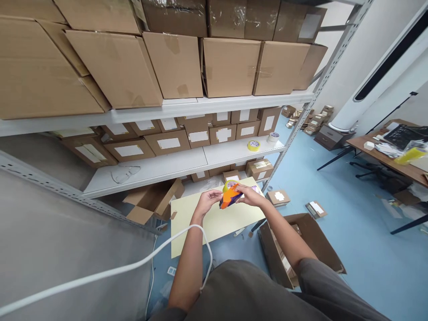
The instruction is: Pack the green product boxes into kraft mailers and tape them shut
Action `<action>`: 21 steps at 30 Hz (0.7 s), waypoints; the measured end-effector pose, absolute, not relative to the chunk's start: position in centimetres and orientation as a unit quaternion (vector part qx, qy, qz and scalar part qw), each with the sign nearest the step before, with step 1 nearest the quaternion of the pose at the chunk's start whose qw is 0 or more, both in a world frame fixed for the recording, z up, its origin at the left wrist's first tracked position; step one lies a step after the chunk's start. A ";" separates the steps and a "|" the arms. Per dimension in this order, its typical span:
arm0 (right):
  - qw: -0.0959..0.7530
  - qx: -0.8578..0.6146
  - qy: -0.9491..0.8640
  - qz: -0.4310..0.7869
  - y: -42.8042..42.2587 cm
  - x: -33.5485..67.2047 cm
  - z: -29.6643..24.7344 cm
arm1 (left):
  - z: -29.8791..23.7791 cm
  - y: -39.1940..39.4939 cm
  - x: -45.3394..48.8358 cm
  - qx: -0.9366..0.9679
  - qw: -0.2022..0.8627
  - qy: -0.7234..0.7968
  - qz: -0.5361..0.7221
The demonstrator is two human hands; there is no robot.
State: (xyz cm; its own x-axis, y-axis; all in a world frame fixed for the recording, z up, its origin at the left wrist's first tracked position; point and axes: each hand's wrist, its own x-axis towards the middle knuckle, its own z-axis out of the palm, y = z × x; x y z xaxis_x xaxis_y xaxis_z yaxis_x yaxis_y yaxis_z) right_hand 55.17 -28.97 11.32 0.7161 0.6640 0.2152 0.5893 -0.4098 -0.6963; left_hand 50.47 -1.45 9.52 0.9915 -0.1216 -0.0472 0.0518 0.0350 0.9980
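Note:
My right hand [250, 196] is closed around an orange and dark-blue tape dispenser [230, 196], held over the pale yellow tabletop [214, 223]. A yellow-rimmed tape roll [230, 184] shows at the dispenser's far side; whether it is mounted in it I cannot tell. My left hand [210, 199] is at the dispenser's left side, thumb and fingers drawn together at its edge. What they pinch, if anything, is too small to make out. Beside my right hand, a white and purple item [256, 189] lies partly hidden on the tabletop.
Shelves ahead hold large cartons [230, 67] above and labelled boxes [169, 142] below. Tape rolls [253, 145] and clear glasses [125, 174] lie on the middle shelf. An open carton [155, 200] stands left, another large carton [321, 240] right. A white cable [133, 266] crosses my left arm.

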 end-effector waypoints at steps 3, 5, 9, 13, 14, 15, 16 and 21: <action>0.439 -0.824 -0.352 0.073 -29.2 54.5 10.5 | 9.5 -1.5 50.2 0.709 0.703 -0.017 -0.051; 0.467 -0.814 -0.331 0.099 -29.4 53.9 10.0 | 9.4 -1.6 50.1 0.712 0.701 -0.012 -0.044; 0.499 -0.803 -0.306 0.110 -29.7 53.1 8.9 | 9.0 -2.0 49.7 0.691 0.720 -0.012 -0.058; 0.497 -0.806 -0.299 0.114 -30.4 52.9 8.7 | 8.7 -2.4 49.5 0.658 0.750 -0.020 -0.072; 0.493 -0.809 -0.298 0.116 -30.6 52.9 8.8 | 8.6 -2.5 49.5 0.661 0.747 -0.019 -0.071; 0.488 -0.812 -0.298 0.116 -30.8 52.9 9.0 | 8.6 -2.6 49.5 0.669 0.740 -0.015 -0.067; 0.483 -0.815 -0.300 0.113 -31.0 52.9 9.2 | 8.5 -2.7 49.6 0.680 0.730 -0.009 -0.061; 0.442 -0.835 -0.319 0.073 -31.3 52.6 10.1 | 8.6 -3.4 50.0 0.730 0.683 0.018 -0.013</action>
